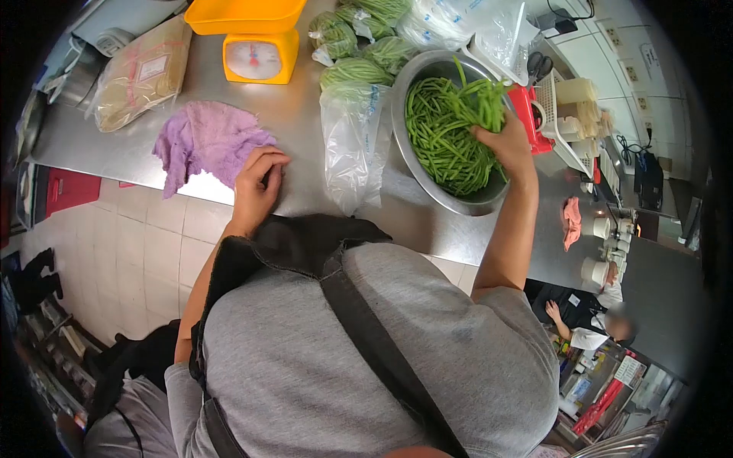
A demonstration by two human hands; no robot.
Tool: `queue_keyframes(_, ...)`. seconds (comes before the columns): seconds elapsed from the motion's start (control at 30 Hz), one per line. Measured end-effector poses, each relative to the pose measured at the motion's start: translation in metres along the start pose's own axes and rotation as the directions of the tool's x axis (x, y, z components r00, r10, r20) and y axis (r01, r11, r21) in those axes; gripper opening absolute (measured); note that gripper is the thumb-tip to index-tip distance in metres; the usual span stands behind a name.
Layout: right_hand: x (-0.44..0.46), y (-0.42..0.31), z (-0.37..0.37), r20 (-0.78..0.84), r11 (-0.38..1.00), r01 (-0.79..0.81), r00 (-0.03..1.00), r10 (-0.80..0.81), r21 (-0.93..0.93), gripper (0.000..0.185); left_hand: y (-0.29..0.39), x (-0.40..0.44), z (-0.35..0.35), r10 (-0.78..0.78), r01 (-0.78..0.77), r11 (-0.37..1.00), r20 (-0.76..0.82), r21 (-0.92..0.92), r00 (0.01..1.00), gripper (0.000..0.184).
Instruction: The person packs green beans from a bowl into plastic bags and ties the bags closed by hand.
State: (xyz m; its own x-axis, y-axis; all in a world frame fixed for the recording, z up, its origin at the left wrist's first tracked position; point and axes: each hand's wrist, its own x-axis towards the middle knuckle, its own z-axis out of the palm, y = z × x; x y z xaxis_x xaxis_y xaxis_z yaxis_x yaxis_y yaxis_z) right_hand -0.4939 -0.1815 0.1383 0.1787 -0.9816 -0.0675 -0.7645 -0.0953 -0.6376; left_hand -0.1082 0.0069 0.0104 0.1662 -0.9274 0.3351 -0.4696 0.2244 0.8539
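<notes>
My right hand (508, 145) is closed round a bunch of green beans (482, 103) at the right side of a large metal bowl (402, 156). More cut green beans (447, 141) fill the bowl. My left hand (262, 179) rests on the steel counter (298, 130) with its fingers curled, touching or close to the edge of a purple cloth (200, 137); whether anything is inside the fingers is hidden. Between my hands lies a clear plastic bag (351, 145), flat beside the bowl.
A yellow scale (259, 57) stands at the back, left of bagged green beans (355, 71). A brown package (145, 72) lies far left. Red object (527, 118) and white basket (561, 126) sit right of the bowl. Another person (588, 317) stands at lower right, another at lower left.
</notes>
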Motion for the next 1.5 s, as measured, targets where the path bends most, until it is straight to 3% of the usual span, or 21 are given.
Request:
queue_keyframes(0.1,-0.019,-0.008,-0.012,-0.044,0.998,0.053,0.998,-0.054,-0.012,0.053,-0.001,0.000,0.002,-0.026,0.026,0.999,-0.002,-0.019,1.000,0.018)
queue_keyframes(0.13,-0.021,-0.021,-0.012,0.045,0.979,-0.060,0.997,0.070,-0.193,0.063,0.000,0.000,0.002,-0.025,0.025,0.999,-0.009,-0.021,1.000,0.018)
queue_keyframes(0.23,-0.027,-0.019,0.031,0.150,0.724,0.120,0.988,-0.023,-0.680,0.082,0.005,0.000,0.001,0.003,-0.003,1.000,-0.003,0.009,1.000,0.018)
queue_keyframes(0.27,-0.026,-0.027,0.030,0.212,0.741,0.099,0.975,0.060,-0.664,0.097,0.005,0.002,-0.001,0.017,-0.017,0.999,-0.005,0.027,1.000,0.018)
queue_keyframes(0.37,-0.028,-0.035,0.025,0.275,0.749,0.173,0.961,0.013,-0.640,0.104,0.002,0.000,0.001,-0.071,0.072,0.996,0.014,-0.047,0.997,0.018)
queue_keyframes(0.47,-0.024,-0.036,0.029,0.267,0.821,0.146,0.964,0.008,-0.551,0.110,0.006,0.001,0.002,-0.037,0.037,0.999,-0.009,0.014,0.999,0.018)
queue_keyframes(0.57,-0.018,-0.029,0.041,0.199,0.738,0.107,0.979,0.038,-0.666,0.109,0.003,0.001,0.003,-0.029,0.029,0.999,-0.016,0.033,0.999,0.018)
queue_keyframes(0.67,-0.005,-0.019,0.030,0.270,0.741,0.048,0.946,0.182,-0.669,0.097,0.004,-0.001,0.004,-0.088,0.089,0.996,-0.011,0.021,0.996,0.019)
queue_keyframes(0.77,-0.017,-0.026,0.034,0.234,0.669,0.147,0.972,0.040,-0.728,0.082,0.004,0.000,0.003,-0.082,0.082,0.996,-0.015,0.033,0.997,0.019)
queue_keyframes(0.87,-0.023,-0.011,0.043,0.181,0.710,0.239,0.971,-0.159,-0.662,0.068,0.004,0.000,0.004,-0.049,0.050,0.997,-0.021,0.064,0.999,0.019)
queue_keyframes(1.0,-0.013,-0.010,0.039,0.099,0.757,0.194,0.980,-0.170,-0.624,0.054,0.005,0.001,0.003,-0.027,0.027,0.994,0.001,0.106,1.000,0.019)
queue_keyframes(1.1,-0.010,0.014,0.022,0.038,0.933,0.143,0.990,-0.139,-0.329,0.053,0.006,0.001,0.003,-0.048,0.049,0.993,-0.008,0.111,0.999,0.019)
queue_keyframes(1.13,-0.014,-0.006,0.010,0.099,0.985,-0.053,0.993,0.070,-0.163,0.050,0.006,0.001,0.004,-0.051,0.051,0.992,-0.008,0.113,0.999,0.019)
queue_keyframes(1.23,-0.027,-0.010,-0.008,0.108,0.960,-0.035,0.994,0.005,0.278,0.035,0.010,0.003,0.004,-0.040,0.041,0.991,-0.010,0.125,0.999,0.020)
queue_keyframes(1.27,-0.025,-0.003,-0.011,0.099,0.945,-0.020,0.995,-0.013,0.326,0.033,0.010,0.003,0.004,-0.032,0.032,0.991,-0.006,0.131,0.999,0.020)
queue_keyframes(1.37,-0.018,0.007,-0.013,0.053,0.999,-0.044,0.998,0.045,-0.033,0.042,0.008,0.003,0.004,-0.025,0.024,0.992,0.006,0.127,1.000,0.021)
queue_keyframes(1.43,-0.021,0.002,-0.015,0.059,0.999,-0.035,0.998,0.037,-0.039,0.043,0.006,0.003,0.004,-0.050,0.049,0.993,0.007,0.104,0.999,0.022)
queue_keyframes(1.5,-0.025,-0.004,-0.014,0.019,0.996,-0.007,1.000,0.009,-0.091,0.045,0.009,0.004,0.004,-0.189,0.187,0.978,-0.014,-0.092,0.982,0.023)
